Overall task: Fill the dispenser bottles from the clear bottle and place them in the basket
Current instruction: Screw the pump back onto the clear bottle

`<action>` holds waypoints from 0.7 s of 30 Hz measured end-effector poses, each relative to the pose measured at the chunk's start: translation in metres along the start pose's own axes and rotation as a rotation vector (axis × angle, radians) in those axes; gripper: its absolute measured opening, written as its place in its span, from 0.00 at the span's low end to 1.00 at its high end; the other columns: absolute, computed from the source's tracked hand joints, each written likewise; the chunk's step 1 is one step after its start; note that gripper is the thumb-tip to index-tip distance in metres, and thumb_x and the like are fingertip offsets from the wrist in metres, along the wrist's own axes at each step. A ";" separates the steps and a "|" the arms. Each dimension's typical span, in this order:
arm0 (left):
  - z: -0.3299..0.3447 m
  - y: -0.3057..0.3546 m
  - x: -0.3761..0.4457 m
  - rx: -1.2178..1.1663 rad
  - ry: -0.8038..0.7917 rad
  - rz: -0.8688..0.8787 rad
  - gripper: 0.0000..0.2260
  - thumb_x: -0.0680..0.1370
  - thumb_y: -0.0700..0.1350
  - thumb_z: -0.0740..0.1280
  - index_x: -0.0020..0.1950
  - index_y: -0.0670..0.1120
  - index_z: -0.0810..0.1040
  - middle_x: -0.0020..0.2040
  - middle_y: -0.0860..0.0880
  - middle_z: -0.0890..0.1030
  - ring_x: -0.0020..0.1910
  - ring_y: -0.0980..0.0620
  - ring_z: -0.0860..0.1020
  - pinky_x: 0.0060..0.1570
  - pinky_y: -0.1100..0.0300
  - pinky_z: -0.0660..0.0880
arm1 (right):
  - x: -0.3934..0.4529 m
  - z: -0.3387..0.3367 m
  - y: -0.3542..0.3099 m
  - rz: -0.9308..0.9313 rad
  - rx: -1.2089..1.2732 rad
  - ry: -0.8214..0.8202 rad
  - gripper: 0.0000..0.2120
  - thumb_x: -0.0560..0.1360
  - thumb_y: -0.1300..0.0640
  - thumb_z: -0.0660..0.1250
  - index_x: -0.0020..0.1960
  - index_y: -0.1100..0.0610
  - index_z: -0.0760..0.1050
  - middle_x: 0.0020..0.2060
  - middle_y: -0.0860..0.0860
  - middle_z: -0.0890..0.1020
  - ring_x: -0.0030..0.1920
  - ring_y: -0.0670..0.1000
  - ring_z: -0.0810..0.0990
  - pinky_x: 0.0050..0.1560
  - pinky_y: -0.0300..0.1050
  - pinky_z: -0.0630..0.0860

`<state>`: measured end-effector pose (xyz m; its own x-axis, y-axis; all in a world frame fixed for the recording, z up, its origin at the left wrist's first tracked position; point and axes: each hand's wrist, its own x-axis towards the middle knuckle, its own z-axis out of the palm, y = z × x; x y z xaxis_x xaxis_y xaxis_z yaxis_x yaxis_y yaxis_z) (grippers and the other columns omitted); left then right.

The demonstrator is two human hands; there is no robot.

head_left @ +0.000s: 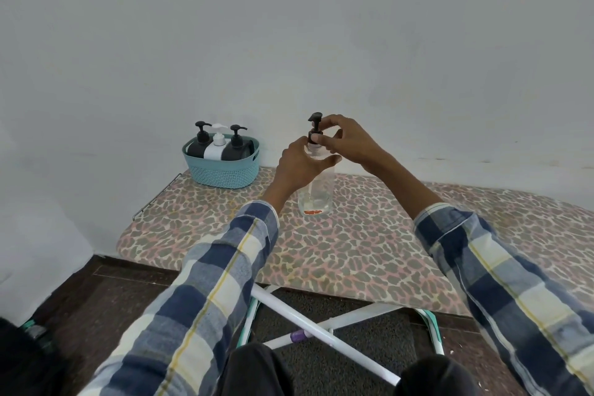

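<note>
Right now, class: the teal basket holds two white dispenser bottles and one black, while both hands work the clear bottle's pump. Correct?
Not quite. The head view shows the teal basket holding two black bottles and one white bottle; the rest stands.

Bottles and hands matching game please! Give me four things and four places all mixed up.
Things:
1. white dispenser bottle
2. clear bottle
3. right hand
4. basket

Places:
A. at the black pump top
B. between two black bottles
C. far left end of the spotted board
D. upright on the board, held by the left hand

Pairs: 1-B, 2-D, 3-A, 4-C
</note>
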<state>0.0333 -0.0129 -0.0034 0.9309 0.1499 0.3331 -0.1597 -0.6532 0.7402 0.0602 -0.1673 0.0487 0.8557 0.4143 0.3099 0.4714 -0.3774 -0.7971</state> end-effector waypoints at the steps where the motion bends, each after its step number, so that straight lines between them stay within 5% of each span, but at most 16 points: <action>1: 0.001 -0.001 0.000 0.000 0.002 0.004 0.32 0.69 0.69 0.77 0.66 0.53 0.80 0.60 0.55 0.86 0.58 0.53 0.84 0.60 0.49 0.81 | 0.000 -0.002 0.000 -0.008 0.030 -0.040 0.11 0.81 0.52 0.73 0.62 0.53 0.82 0.57 0.45 0.85 0.45 0.48 0.80 0.49 0.44 0.78; 4: 0.002 0.002 -0.001 -0.004 -0.001 0.032 0.35 0.66 0.73 0.73 0.67 0.56 0.80 0.59 0.57 0.86 0.58 0.54 0.84 0.60 0.49 0.82 | 0.001 -0.001 0.002 -0.010 0.055 0.011 0.07 0.79 0.55 0.76 0.57 0.53 0.85 0.50 0.46 0.87 0.41 0.45 0.82 0.47 0.45 0.80; 7: 0.001 0.005 -0.004 0.000 -0.007 0.054 0.38 0.64 0.73 0.71 0.70 0.57 0.79 0.61 0.56 0.86 0.60 0.53 0.84 0.59 0.49 0.82 | 0.001 0.011 0.002 0.018 0.014 0.168 0.20 0.71 0.48 0.83 0.52 0.58 0.79 0.43 0.49 0.85 0.38 0.43 0.80 0.41 0.37 0.75; 10: -0.001 0.004 -0.005 0.003 0.001 0.050 0.37 0.66 0.71 0.73 0.71 0.56 0.78 0.63 0.54 0.85 0.62 0.52 0.83 0.59 0.50 0.81 | -0.001 0.014 -0.001 0.031 -0.010 0.125 0.23 0.74 0.43 0.80 0.57 0.58 0.78 0.50 0.48 0.84 0.42 0.45 0.78 0.45 0.39 0.73; 13: -0.003 -0.001 -0.004 -0.018 0.009 0.031 0.35 0.67 0.71 0.74 0.69 0.55 0.79 0.60 0.55 0.86 0.59 0.53 0.85 0.58 0.52 0.82 | -0.002 0.006 -0.005 -0.017 0.057 -0.055 0.14 0.80 0.53 0.74 0.65 0.55 0.81 0.60 0.45 0.85 0.43 0.47 0.79 0.51 0.45 0.79; 16: 0.001 -0.003 -0.001 -0.012 0.000 0.035 0.34 0.66 0.72 0.72 0.67 0.57 0.79 0.57 0.57 0.87 0.55 0.55 0.85 0.58 0.50 0.83 | -0.003 0.004 -0.003 -0.030 0.094 -0.033 0.10 0.79 0.61 0.74 0.61 0.57 0.85 0.54 0.48 0.88 0.40 0.47 0.80 0.49 0.44 0.82; 21: 0.003 -0.002 0.000 0.010 0.002 0.046 0.35 0.64 0.71 0.73 0.67 0.56 0.80 0.59 0.54 0.87 0.57 0.52 0.85 0.57 0.48 0.83 | -0.005 0.018 -0.005 -0.019 0.009 0.176 0.18 0.73 0.48 0.81 0.57 0.50 0.77 0.46 0.44 0.82 0.40 0.40 0.79 0.43 0.28 0.74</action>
<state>0.0343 -0.0140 -0.0069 0.9220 0.1209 0.3678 -0.1992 -0.6665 0.7184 0.0495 -0.1527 0.0418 0.8714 0.2692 0.4102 0.4863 -0.3630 -0.7948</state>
